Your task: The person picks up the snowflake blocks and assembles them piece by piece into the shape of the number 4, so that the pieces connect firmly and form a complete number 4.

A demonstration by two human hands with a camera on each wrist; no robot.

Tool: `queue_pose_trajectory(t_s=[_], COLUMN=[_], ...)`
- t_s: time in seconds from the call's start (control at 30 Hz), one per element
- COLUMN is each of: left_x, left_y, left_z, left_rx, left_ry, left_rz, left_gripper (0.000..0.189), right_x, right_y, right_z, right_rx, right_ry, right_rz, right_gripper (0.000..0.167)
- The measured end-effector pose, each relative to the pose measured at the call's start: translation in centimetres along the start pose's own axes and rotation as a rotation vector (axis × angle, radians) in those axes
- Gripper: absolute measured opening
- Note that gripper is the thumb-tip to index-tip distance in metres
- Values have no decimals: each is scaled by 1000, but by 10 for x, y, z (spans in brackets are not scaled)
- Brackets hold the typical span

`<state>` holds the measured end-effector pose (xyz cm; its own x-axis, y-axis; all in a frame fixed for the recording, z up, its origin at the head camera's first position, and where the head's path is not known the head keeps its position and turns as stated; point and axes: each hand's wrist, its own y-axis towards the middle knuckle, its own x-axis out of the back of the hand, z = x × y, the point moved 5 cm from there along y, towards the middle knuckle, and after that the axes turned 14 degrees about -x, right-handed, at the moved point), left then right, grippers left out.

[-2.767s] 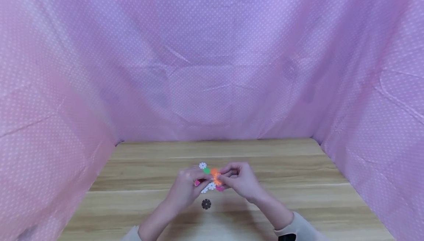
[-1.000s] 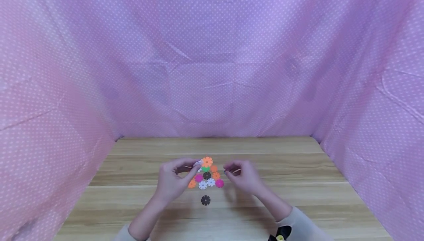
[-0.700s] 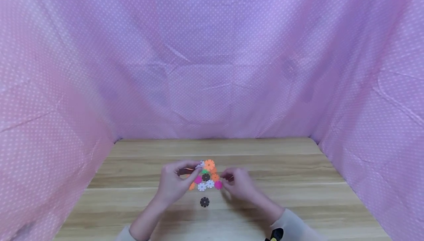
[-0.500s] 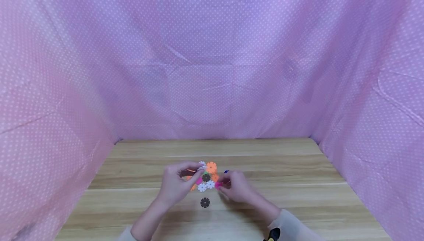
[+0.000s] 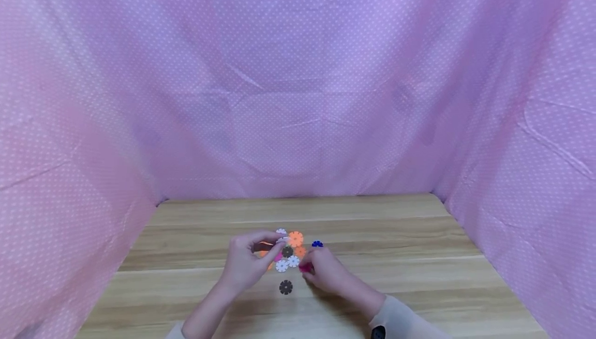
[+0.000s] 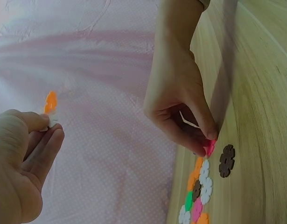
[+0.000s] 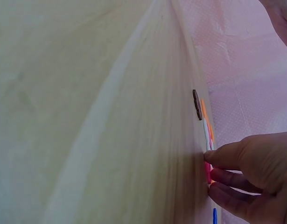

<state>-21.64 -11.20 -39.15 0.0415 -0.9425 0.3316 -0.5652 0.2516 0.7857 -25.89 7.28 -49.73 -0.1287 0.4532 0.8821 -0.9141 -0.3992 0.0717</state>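
Orange plastic stands out at the left hand [image 5: 247, 260]: its thumb and fingers pinch a white disc [image 6: 52, 120], and a notched orange disc [image 5: 295, 239] projects from that beyond the fingertips, both raised clear of the wooden table [image 5: 396, 246]. Lower down, the right hand [image 5: 327, 271] pinches a pink disc [image 6: 210, 148] at the table surface, thumb on one side and fingertips on the other.

Between the hands, flower-shaped pieces lie flat and close together: two white pieces [image 5: 281, 266] on the side toward the person, a brown piece [image 5: 287, 251] just behind them, an orange piece [image 5: 300, 251] toward the right hand, and a green piece [image 6: 188, 201], mostly hidden by the left hand from above. Just beyond the right hand's knuckles lies a blue disc [image 5: 317, 244]. Nearer the person than both hands, a dark brown disc [image 5: 286, 287] lies apart. Well beyond the hands hangs a pink dotted cloth [image 5: 298, 96].
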Motion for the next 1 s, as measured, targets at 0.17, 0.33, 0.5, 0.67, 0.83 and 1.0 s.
queue_pose_trajectory(t_s=[0.17, 0.33, 0.5, 0.67, 0.83, 1.0], left_x=[-5, -8, -10, -4, -8, -12], left_y=[1, -1, -3, 1, 5, 7], left_z=[1, 1, -2, -4, 2, 6], left_rx=[6, 26, 34, 24, 26, 51], left_ry=[-23, -22, -15, 12, -39, -48], left_rz=[8, 27, 41, 44, 46, 37], left_gripper=[15, 15, 16, 14, 12, 11], right_x=[6, 7, 6, 14, 31, 65], right_y=[-3, -6, -8, -3, -10, -16], right_z=[0, 2, -1, -14, -33, -28], right_rx=[-12, -6, -10, -130, -252, -191], right_ry=[-34, -80, 2, 183, 312, 416], right_rz=[-7, -24, -37, -17, 59, -17], right_gripper=[4, 6, 3, 15, 14, 13])
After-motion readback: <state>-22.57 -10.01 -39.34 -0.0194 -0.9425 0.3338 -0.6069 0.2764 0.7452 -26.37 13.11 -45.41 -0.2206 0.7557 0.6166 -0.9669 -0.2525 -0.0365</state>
